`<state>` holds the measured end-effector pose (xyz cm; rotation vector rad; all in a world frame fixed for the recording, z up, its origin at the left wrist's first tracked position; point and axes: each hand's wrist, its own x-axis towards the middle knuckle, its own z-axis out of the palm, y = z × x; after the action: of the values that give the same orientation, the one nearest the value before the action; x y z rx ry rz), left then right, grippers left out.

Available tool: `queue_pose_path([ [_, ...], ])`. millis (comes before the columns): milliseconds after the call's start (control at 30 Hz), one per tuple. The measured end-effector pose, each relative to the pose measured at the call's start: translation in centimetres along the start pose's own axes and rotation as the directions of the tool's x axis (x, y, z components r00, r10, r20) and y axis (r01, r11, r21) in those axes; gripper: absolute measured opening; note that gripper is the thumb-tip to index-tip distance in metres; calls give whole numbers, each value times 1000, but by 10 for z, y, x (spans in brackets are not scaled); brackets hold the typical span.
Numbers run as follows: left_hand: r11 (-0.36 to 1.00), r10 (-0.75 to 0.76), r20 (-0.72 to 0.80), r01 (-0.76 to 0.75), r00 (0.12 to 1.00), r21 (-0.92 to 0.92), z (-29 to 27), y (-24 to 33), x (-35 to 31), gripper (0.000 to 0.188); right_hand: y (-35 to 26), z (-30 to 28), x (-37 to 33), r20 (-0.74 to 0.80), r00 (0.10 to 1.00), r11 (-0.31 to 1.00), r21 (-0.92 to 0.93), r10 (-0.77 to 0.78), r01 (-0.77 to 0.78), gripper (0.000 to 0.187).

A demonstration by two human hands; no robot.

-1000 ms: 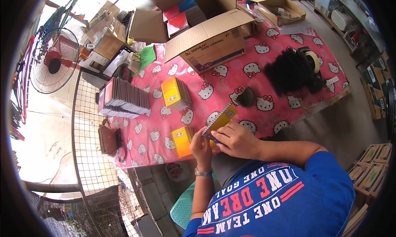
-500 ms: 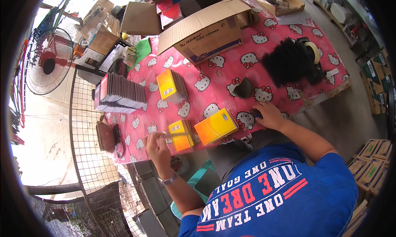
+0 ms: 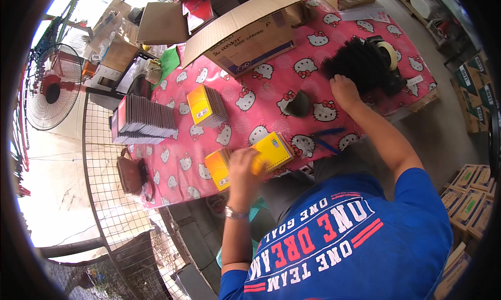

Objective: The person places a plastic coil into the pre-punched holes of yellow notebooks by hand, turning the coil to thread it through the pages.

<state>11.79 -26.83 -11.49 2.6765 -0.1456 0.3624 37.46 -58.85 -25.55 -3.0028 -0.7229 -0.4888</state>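
Yellow notebook [image 3: 272,149] on pink tablecloth [image 3: 245,99], near edge | left hand [image 3: 243,167] pressed flat on it | right hand [image 3: 344,89] fingers closed in black spiral-binding pile [image 3: 360,65] | I judge: fetching a coil; next needs aligning it to holes.

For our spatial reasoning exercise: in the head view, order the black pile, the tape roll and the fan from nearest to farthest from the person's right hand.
1. Black pile: at the right hand, touching it.
2. Tape roll: just beyond the pile.
3. Fan: far across, past the table's left end.
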Motion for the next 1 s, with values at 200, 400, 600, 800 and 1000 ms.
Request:
queue_pose_path([
  [200, 937, 208, 88, -224, 974, 267, 19, 30, -15, 27, -20, -39, 16, 44, 992, 976, 181, 116, -122, 14],
  [400, 940, 208, 219, -257, 953, 225, 4, 33, -2, 33, -37, -89, 12, -160, 981, 821, 571, 111, 0, 29],
  [600, 874, 259, 228, -328, 939, 359, 15, 23, -21, 38, -72, -126, 7, -27, 996, 709, 704, 89, -44, 28],
  [800, 992, 117, 278, -125, 953, 10, -30, 27, 10, 32, -101, -149, -9, -106, 977, 408, 896, -184, 174, 27],
  [1000, 984, 44, 31, -49, 999, 171, -11, 34, 20, 25, -125, -164, -22, -113, 907, 408, 865, -406, 290, 27],
])
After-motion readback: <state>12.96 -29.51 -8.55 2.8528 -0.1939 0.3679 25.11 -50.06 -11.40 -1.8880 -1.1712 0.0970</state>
